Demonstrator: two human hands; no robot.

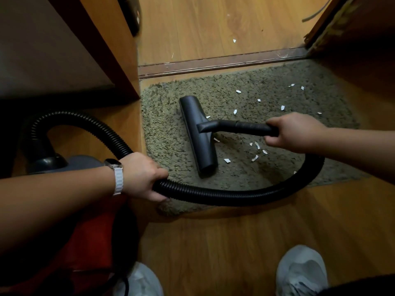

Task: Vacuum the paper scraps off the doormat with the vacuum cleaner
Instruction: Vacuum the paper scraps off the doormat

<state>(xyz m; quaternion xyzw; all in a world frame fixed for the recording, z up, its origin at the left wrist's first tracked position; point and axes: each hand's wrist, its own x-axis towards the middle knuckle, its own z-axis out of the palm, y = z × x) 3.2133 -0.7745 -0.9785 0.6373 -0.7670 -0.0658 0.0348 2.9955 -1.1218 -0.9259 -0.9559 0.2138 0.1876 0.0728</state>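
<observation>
The right hand [297, 131] is wrapped around the wand [239, 126], steering the floor nozzle [197, 133] that lies flat on the left half of the doormat [267, 97]. The left hand [143, 176] grips the ribbed hose [224, 195], apparently lifting its slack loop so it won't drag. Paper scraps [256, 146] lie mostly right of the nozzle, not yet collected; one lies beyond the threshold [213, 64].
</observation>
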